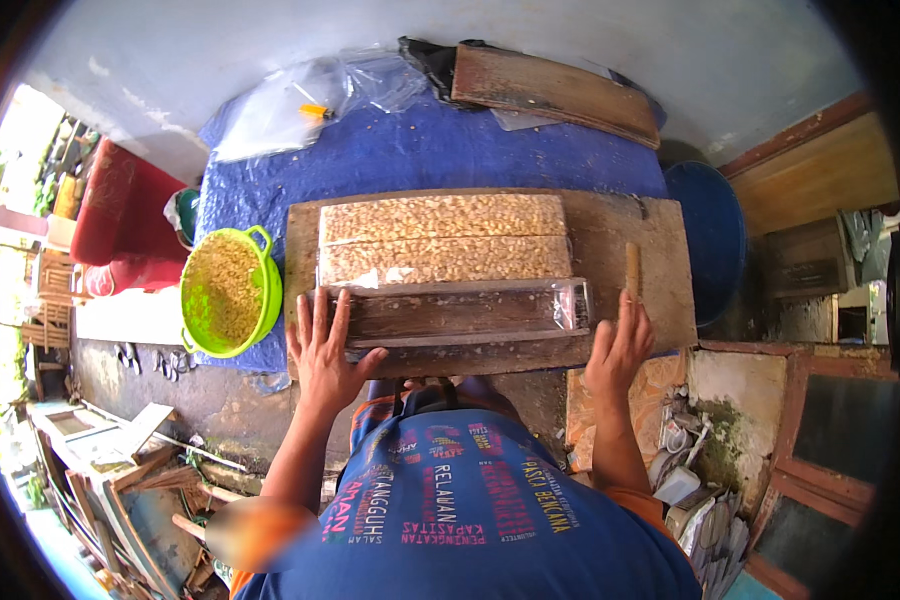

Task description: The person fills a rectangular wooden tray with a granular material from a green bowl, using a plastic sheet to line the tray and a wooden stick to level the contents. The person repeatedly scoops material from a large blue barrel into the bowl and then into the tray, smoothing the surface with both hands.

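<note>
My left hand (322, 367) lies with fingers spread over the left end of a long, shallow wooden mould (450, 315). Clear plastic (570, 304) lines the mould, bunched at its right end. Just beyond it, two long slabs (442, 259) of pale beans or nuts lie side by side in clear plastic. My right hand (621, 349) is over the right part of the wooden board (664, 270), fingers partly curled. Its fingertips meet the near end of a short wooden stick (633, 266); whether they grip it is unclear.
A lime-green colander (271, 289) of loose beans or nuts stands left of the board. Blue tarp (457, 154) covers the table. Behind lie clear plastic sheets (277, 120), an orange lighter (315, 111) and a wooden plank (555, 94). A blue tub (709, 247) stands right.
</note>
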The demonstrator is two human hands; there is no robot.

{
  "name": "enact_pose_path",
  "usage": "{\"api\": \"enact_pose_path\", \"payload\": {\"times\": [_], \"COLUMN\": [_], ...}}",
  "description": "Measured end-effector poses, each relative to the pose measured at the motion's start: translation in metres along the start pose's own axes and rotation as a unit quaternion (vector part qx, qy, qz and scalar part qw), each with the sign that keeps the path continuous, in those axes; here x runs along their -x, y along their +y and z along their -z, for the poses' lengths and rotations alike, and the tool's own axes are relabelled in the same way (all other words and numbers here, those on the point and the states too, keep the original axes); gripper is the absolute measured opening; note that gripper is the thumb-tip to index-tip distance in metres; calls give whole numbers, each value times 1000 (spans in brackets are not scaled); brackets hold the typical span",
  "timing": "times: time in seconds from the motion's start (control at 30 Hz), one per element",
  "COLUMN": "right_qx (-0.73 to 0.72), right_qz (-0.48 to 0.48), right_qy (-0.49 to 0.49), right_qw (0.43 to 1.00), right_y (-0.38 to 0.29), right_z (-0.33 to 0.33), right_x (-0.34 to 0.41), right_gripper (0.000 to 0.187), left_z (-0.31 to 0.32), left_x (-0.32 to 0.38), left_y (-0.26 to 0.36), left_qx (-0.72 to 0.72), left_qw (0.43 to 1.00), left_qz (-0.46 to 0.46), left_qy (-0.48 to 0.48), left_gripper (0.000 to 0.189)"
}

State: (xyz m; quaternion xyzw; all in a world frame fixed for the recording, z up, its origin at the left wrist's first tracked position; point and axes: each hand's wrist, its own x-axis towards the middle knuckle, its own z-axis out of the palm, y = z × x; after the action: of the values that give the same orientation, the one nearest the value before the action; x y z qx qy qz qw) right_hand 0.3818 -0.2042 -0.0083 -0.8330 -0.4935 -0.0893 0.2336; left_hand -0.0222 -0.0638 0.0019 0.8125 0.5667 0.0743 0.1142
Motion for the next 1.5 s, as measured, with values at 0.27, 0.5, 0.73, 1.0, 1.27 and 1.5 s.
{"api": "enact_pose_path", "payload": {"times": [0.27, 0.5, 0.73, 1.0, 1.27, 1.5], "right_qx": [113, -123, -568, -519, -515, -497], "right_qz": [-133, -209, -281, -319, -338, -321], "right_qy": [-102, -140, -288, -267, -223, -133], "right_qw": [979, 960, 718, 747, 755, 795], "right_y": [44, 48, -8, -20, -10, -1], "right_z": [8, 13, 23, 10, 1, -9], "right_x": [19, 9, 27, 35, 37, 37], "right_gripper": [39, 28, 20, 23, 26, 29], "left_z": [-1, -6, -7, -3, -12, -27], "left_x": [0, -1, -1, 0, 12, 29], "left_y": [1, -1, -2, 0, -12, -24], "left_qx": [-8, 0, 0, 7, 40, 239], "left_qw": [1000, 1000, 1000, 1000, 997, 954], "left_qz": [3, -3, -10, -7, -13, 124], "left_qy": [1, 16, 18, 12, 70, 129], "left_gripper": [109, 109, 109, 109, 112, 112]}}
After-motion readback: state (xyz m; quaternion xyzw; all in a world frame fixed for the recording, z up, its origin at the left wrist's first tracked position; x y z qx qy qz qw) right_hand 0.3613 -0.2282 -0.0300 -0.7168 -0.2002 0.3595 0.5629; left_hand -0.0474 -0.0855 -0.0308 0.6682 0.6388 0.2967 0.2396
